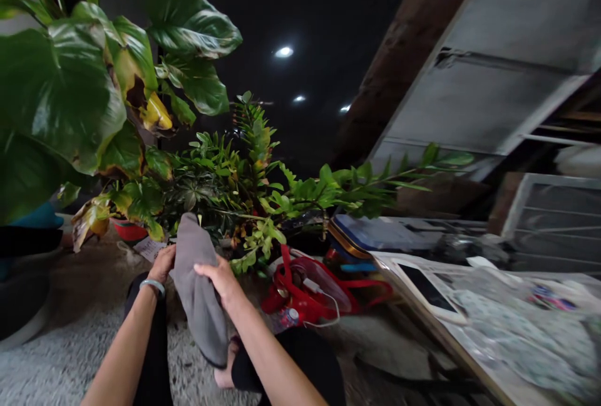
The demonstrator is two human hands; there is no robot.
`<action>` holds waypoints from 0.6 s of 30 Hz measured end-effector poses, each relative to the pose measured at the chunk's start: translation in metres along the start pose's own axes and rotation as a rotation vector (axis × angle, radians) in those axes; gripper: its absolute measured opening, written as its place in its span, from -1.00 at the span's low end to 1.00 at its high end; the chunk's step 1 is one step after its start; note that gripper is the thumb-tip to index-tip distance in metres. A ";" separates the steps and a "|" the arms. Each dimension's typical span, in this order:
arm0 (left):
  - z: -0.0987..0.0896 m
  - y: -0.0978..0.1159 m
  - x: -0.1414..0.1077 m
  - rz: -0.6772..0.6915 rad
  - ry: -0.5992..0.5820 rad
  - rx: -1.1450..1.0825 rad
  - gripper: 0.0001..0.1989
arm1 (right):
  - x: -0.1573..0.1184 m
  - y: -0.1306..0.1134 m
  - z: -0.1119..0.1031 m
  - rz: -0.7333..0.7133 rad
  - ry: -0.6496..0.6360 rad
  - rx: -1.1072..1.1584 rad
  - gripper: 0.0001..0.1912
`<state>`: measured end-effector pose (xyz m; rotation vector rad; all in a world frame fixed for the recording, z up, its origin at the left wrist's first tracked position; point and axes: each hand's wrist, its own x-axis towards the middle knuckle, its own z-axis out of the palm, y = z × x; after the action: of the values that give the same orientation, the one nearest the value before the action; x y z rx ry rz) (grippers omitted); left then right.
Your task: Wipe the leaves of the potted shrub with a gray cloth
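Between my hands is a long, soft grey cloth item [197, 287], rounded at both ends with a darker lower edge; its exact kind does not show. My left hand [163, 263], with a pale bracelet at the wrist, is closed at its upper left edge, most fingers hidden behind it. From the right, my right hand [224, 281] grips it, thumb lying on top and the other fingers underneath. The item is held tilted above the floor, over my knees. Just beyond my left hand, a piece of printed paper [149, 248] shows.
Large-leaved plants [192, 24] and lower green plants [263, 187] stand ahead. A red bag [300, 287] with a white cable sits right of my hands. On the right, a table [394, 274] holds a white phone [429, 290] and plastic-covered cloth. A blue-lidded box [375, 234] stands behind.
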<state>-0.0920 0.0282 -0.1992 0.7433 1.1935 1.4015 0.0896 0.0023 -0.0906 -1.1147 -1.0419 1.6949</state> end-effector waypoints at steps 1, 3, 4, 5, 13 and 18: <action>-0.001 -0.001 0.001 -0.007 0.006 -0.010 -0.73 | -0.007 0.010 -0.006 0.038 0.022 -0.020 -0.66; -0.004 -0.002 0.003 -0.038 0.016 -0.017 -0.68 | -0.021 0.013 -0.017 0.041 0.050 -0.021 -0.64; -0.006 -0.002 0.003 -0.049 0.013 -0.012 -0.66 | -0.026 0.006 -0.021 -0.001 0.066 -0.010 -0.62; -0.007 -0.002 0.004 -0.053 0.007 -0.003 -0.64 | -0.028 -0.006 -0.024 -0.067 0.094 0.004 -0.60; -0.004 -0.004 0.007 -0.049 -0.007 0.048 -0.57 | 0.020 -0.056 -0.008 -0.192 0.292 0.230 -0.64; -0.006 0.001 0.005 -0.070 -0.009 0.069 -0.65 | -0.017 0.019 -0.013 0.141 0.089 0.167 -0.76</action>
<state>-0.0986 0.0315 -0.2008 0.7482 1.2539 1.3036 0.1027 -0.0173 -0.1075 -1.1651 -0.7664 1.7901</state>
